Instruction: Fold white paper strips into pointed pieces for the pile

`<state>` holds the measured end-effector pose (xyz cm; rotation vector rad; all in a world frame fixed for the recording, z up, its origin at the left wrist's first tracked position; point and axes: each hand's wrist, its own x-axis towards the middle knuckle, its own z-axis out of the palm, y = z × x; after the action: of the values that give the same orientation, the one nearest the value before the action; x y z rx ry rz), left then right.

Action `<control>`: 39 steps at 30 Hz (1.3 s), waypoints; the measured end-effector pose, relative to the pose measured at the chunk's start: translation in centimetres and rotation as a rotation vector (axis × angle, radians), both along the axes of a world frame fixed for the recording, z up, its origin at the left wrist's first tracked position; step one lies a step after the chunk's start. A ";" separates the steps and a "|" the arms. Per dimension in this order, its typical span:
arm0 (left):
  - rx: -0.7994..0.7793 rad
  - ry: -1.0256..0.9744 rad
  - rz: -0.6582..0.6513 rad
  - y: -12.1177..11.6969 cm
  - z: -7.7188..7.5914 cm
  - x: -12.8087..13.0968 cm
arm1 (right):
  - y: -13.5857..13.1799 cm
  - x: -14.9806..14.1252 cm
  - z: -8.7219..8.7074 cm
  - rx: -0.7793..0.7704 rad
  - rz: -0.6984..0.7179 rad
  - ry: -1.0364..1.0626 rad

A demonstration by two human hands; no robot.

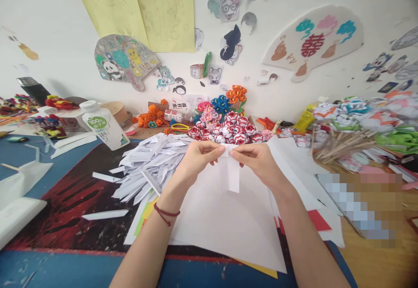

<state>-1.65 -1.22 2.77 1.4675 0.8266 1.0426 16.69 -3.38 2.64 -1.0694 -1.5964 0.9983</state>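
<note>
Between my two hands hangs a white paper strip point(233, 177), held up over a stack of large white paper sheets point(225, 222). My left hand point(204, 154) pinches the strip's upper part between thumb and fingers. From the other side my right hand point(251, 157) pinches the same strip, its fingertips close to the left ones. The strip's lower end dangles free below the fingers. Beside my left forearm lies a large pile of folded white paper strips point(153, 162), with a single folded strip point(105, 215) apart from it on the dark mat.
Red-and-white paper flowers point(233, 129) sit behind my hands. A white bottle point(103, 125) stands at the left rear. Stick-mounted paper flowers point(352, 120) crowd the right side, near a blurred-out flat object point(362, 209). Paper fans point(315, 40) hang on the wall.
</note>
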 end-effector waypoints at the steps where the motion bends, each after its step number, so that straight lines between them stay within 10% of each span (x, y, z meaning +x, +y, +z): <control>1: -0.007 -0.005 -0.010 0.1 -0.1 -0.1 | 0.0 0.0 0.0 0.007 -0.003 -0.007; 39: -0.002 -0.036 0.138 -0.3 0.1 0.5 | -0.1 -0.8 -0.3 0.070 -0.068 0.025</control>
<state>-1.17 -1.48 2.91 1.4012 0.9132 1.1672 15.86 -3.45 2.32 -1.0526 -1.5535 0.9013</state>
